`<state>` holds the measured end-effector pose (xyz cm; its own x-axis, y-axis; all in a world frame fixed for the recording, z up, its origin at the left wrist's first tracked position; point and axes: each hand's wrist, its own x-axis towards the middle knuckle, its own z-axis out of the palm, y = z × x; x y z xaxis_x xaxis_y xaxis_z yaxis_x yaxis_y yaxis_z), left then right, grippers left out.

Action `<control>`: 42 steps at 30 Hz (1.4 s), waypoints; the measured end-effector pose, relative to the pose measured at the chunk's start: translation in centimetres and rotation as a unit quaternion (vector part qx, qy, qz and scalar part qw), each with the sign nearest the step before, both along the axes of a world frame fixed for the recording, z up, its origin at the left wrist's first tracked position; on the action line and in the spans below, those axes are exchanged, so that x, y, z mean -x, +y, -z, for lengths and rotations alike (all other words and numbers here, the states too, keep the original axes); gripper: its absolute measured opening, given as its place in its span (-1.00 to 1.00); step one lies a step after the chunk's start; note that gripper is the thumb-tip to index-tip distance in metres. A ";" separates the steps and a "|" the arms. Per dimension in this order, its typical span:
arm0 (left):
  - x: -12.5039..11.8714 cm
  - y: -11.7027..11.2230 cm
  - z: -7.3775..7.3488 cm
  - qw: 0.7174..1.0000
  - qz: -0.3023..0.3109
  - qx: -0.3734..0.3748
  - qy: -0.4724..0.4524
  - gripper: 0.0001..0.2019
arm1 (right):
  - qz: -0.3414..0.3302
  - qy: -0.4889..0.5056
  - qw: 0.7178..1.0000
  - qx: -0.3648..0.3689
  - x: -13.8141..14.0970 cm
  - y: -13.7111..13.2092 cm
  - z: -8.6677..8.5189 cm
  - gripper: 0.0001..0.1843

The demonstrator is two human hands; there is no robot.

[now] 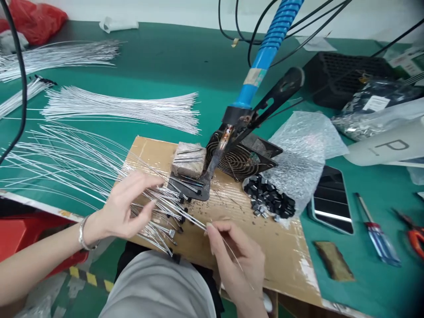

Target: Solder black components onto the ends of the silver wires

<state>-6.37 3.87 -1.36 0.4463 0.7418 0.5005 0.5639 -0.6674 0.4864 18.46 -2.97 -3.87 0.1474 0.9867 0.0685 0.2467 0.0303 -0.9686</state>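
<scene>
My left hand (130, 205), with a silver bracelet at the wrist, hovers over a loose fan of white wires (82, 168). Its thumb and index finger are apart, with nothing gripped between them. Many of these wires end in small black connectors (181, 215) on the cardboard sheet (274, 260). To the right, my right hand (235, 258) pinches the end of white wires between thumb and index finger. A thin bare strand runs across that hand's fingers. Just beyond both hands, a flat black metal plate (192, 187) carries a pale block (188, 161) with metal pins on it.
A blue hose (265, 57) comes down to a round fan guard (235, 159). Small black parts (270, 196) spill from a bubble-wrap bag (298, 154). A phone (332, 198), screwdriver (379, 234) and pliers (414, 234) lie right. A bundled wire stack (122, 108) lies behind.
</scene>
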 end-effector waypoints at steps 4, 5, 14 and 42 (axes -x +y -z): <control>-1.6 -0.8 -1.3 0.997 -0.028 0.072 -0.016 -0.75 | -0.053 -0.059 0.994 -0.080 -0.7 0.3 0.3 -0.80; -2.4 -1.2 -1.5 0.996 -0.002 0.086 -0.002 -0.76 | -0.072 -0.072 0.990 -0.099 -0.9 0.4 0.4 -0.81; -6.9 -3.1 -0.8 0.947 0.059 0.315 0.015 -0.82 | -0.083 -0.059 0.993 -0.061 -1.2 0.4 0.2 -0.81; -7.4 -3.0 -1.4 0.951 -0.031 0.308 -0.019 -0.77 | -0.046 0.085 0.995 0.015 -1.1 0.4 1.3 -0.65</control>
